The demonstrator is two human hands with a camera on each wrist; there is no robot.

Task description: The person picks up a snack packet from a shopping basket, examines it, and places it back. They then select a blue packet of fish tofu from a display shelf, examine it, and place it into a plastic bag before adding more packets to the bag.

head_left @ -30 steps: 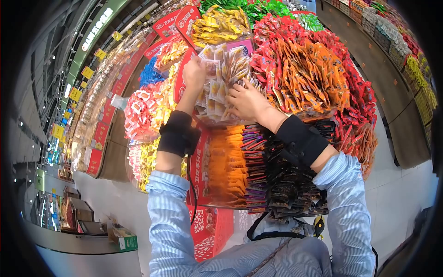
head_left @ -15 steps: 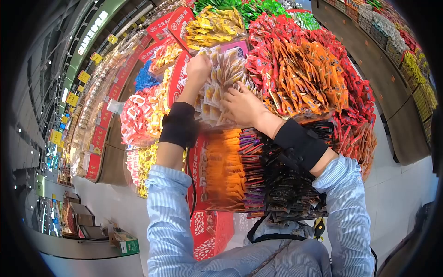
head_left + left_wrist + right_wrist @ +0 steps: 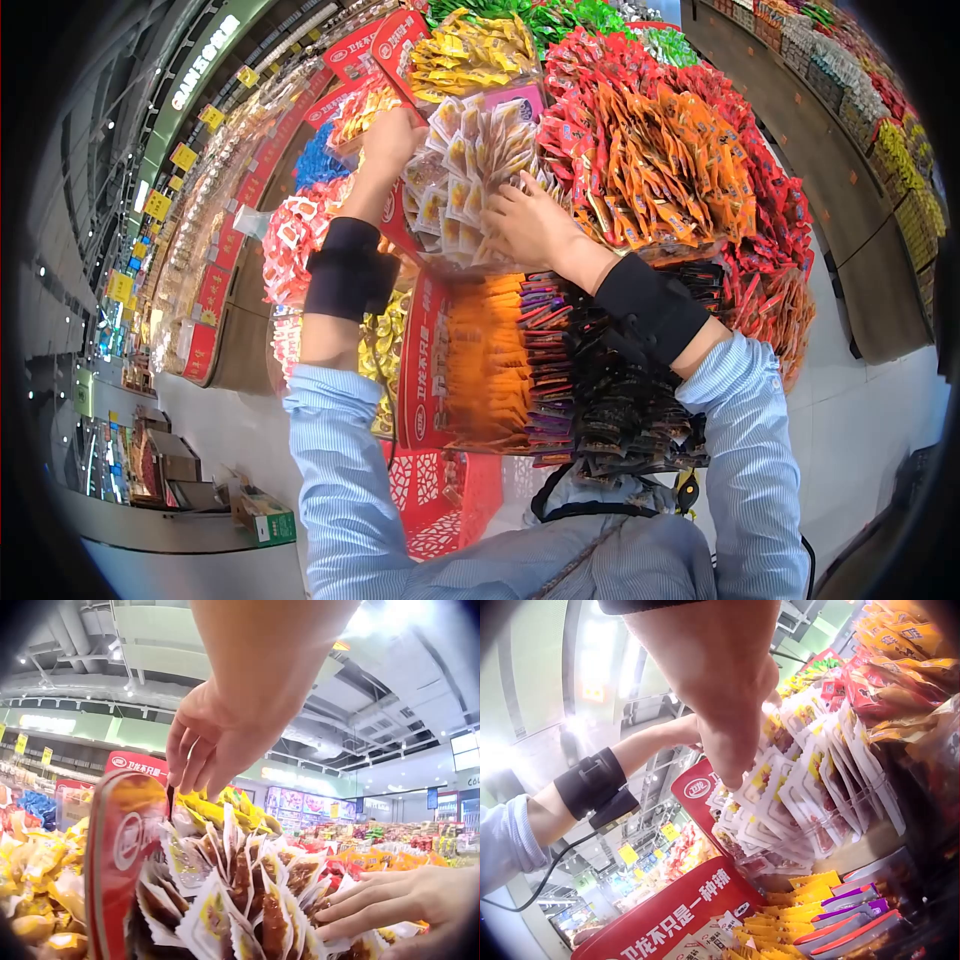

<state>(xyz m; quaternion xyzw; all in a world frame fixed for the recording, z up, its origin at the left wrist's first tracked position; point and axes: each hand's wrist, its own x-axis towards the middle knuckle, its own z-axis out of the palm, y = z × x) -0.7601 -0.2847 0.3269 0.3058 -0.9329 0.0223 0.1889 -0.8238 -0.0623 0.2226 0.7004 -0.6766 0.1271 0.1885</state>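
White-edged snack packets (image 3: 465, 195) with brown contents stand crowded in a clear bin. My left hand (image 3: 390, 140) is bent over the top of a red divider board (image 3: 124, 847) at the left side of these packets. In the left wrist view its fingers (image 3: 184, 761) point down, tips right at the board's far end; whether they grip it I cannot tell. The right hand (image 3: 535, 225) rests on the packets' right part, its fingers spread and fairly straight. Its fingertips lie among the upper edges of the packets.
Orange and red packets (image 3: 670, 170) heap up to the right, yellow ones (image 3: 470, 55) behind. Orange packets (image 3: 490, 360) and black packets (image 3: 625, 385) fill bins nearer me, beside a red printed panel (image 3: 425, 365). A red basket (image 3: 430, 500) stands below.
My left hand has moved left, off the white packets' edge and over the divider; more white packets show on that side. The right hand has stayed almost in place.
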